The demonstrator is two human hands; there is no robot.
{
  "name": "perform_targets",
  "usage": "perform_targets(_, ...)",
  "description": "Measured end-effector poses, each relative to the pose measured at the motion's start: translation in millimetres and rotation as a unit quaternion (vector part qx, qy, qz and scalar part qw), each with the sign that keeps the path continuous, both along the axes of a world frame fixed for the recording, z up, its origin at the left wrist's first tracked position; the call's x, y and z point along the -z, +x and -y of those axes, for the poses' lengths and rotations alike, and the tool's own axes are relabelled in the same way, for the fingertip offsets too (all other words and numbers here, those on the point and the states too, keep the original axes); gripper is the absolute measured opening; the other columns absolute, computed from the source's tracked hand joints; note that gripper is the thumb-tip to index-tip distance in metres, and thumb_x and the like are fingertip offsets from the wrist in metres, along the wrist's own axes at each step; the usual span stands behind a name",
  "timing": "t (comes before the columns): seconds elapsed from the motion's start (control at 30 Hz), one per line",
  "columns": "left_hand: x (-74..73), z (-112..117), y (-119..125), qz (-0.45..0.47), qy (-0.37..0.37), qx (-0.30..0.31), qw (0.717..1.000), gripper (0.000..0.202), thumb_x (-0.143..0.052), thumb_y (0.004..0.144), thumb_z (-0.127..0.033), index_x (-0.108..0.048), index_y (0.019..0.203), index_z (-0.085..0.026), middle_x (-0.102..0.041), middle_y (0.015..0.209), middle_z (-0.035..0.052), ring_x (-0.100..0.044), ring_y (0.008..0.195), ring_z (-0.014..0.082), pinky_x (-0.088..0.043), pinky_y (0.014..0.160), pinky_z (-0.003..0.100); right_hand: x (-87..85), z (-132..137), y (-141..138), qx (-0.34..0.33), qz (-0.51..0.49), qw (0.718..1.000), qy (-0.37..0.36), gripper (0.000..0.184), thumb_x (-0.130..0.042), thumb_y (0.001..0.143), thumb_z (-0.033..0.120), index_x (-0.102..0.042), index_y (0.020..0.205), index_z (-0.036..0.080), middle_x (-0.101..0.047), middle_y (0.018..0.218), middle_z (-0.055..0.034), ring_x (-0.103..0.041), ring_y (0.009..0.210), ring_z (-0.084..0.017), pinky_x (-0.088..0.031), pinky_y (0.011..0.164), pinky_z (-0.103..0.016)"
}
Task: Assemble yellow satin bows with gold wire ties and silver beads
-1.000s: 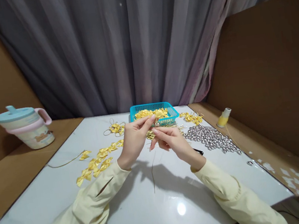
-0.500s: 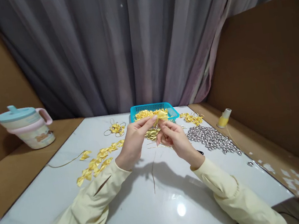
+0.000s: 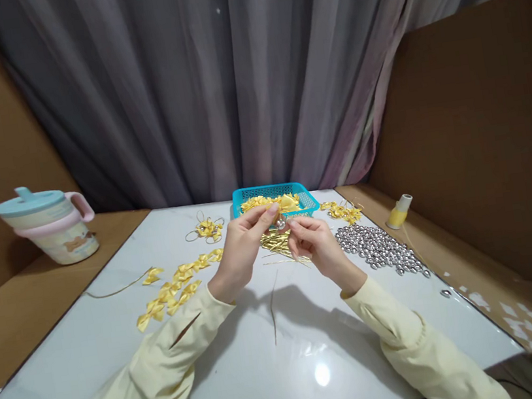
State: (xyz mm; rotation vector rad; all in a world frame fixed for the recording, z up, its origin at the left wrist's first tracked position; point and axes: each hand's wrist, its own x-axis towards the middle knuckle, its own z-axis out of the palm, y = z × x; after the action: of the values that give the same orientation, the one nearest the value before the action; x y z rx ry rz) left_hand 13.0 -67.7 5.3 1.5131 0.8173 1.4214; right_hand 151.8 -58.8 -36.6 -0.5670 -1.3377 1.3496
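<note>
In front of the basket, my left hand (image 3: 240,246) pinches a yellow ribbon bow (image 3: 289,203) between thumb and forefinger. Just under the bow hangs a shiny silver bead (image 3: 280,223), between my two hands. My right hand (image 3: 320,248) is closed, thumb and forefinger pressed together right beside the bead; whatever they grip is too small to make out. Beneath the hands lies a pile of gold twist ties (image 3: 277,243), partly covered by my fingers.
A blue basket (image 3: 313,204) of yellow bows stands at the back. Loose bows (image 3: 168,294) lie left, silver beads (image 3: 379,249) right. Bow-and-cord bunches (image 3: 208,229) flank the basket. A thread spool (image 3: 399,211) and a lidded cup (image 3: 55,229) stand at the sides.
My right hand has dropped slightly and moved a little right, away from the bow. The silver bead beneath the bow now shows clearly. My left hand has hardly moved.
</note>
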Motion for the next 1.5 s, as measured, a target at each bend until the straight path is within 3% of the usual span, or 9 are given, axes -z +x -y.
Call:
perform_targets(0.2,1.1,1,1,0.011,0.002,0.027,1.0,0.022,-0.059,0.079,-0.035,-0.062,0.068,-0.017,-0.052,0.063,-0.0011,-0.046,0.059,0.0106,-0.038,0.056,0.023,2.4,-3,2,0.045,0.051,0.997,0.036,0.023,-0.053,0.08,0.034,-0.06,0.07,0.015,-0.051,0.04,0.0034,-0.024,0.034,-0.005,-0.013,0.038,-0.022)
perform_targets(0.33,2.1,1,2,0.022,-0.03,0.043,0.998,0.021,-0.061,0.077,-0.037,-0.063,0.074,-0.017,-0.056,0.067,0.0007,-0.051,0.061,0.012,-0.042,0.059,0.025,2.5,-4,2,0.059,0.064,0.995,0.04,0.026,-0.056,0.077,0.036,-0.055,0.06,0.016,-0.05,0.04,0.0033,-0.024,0.035,-0.006,-0.013,0.038,-0.022)
perform_targets(0.5,0.9,4,4,0.049,-0.061,0.064,0.995,0.022,-0.062,0.076,-0.039,-0.062,0.077,-0.017,-0.061,0.069,0.0016,-0.056,0.062,0.0128,-0.045,0.059,0.025,1.1,-3,0,0.079,0.083,0.992,0.043,0.028,-0.058,0.074,0.04,-0.058,0.061,0.016,-0.049,0.041,0.0036,-0.025,0.036,-0.005,-0.015,0.039,-0.022)
perform_targets(0.93,0.2,7,5,0.046,-0.023,0.052,0.997,0.016,-0.059,0.079,-0.033,-0.061,0.077,-0.017,-0.063,0.07,0.0024,-0.057,0.063,0.0125,-0.046,0.054,0.022,18.7,-23,8,0.11,0.122,0.985,0.057,0.032,-0.056,0.076,0.036,-0.053,0.051,0.017,-0.049,0.043,0.0027,-0.029,0.041,-0.007,-0.018,0.043,-0.022)
perform_targets(1.1,2.4,7,5,0.032,0.004,0.075,0.997,0.016,-0.058,0.081,-0.033,-0.061,0.08,-0.017,-0.067,0.073,0.0035,-0.06,0.057,0.0121,-0.048,0.054,0.024,21.3,-27,10,0.119,0.14,0.981,0.067,0.029,-0.056,0.074,0.032,-0.053,0.05,0.016,-0.046,0.042,0.0035,-0.031,0.042,-0.007,-0.02,0.044,-0.022)
perform_targets(1.27,2.9,6,4,0.052,-0.029,0.12,0.991,0.015,-0.059,0.08,-0.03,-0.06,0.081,-0.016,-0.069,0.076,0.0049,-0.062,0.061,0.0139,-0.048,0.056,0.024,23.2,-30,12,0.119,0.151,0.979,0.072,0.029,-0.056,0.072,0.032,-0.052,0.049,0.015,-0.046,0.041,0.0035,-0.029,0.041,-0.006,-0.02,0.042,-0.021)
perform_targets(1.5,3.8,2,1,0.09,-0.097,0.171,0.976,0.016,-0.056,0.083,-0.028,-0.062,0.081,-0.014,-0.07,0.079,0.0074,-0.064,0.067,0.0139,-0.049,0.059,0.022,23.0,-31,14,0.085,0.145,0.984,0.062,0.021,-0.057,0.075,0.034,-0.063,0.072,0.013,-0.048,0.044,0.0038,-0.03,0.039,-0.006,-0.022,0.04,-0.02)
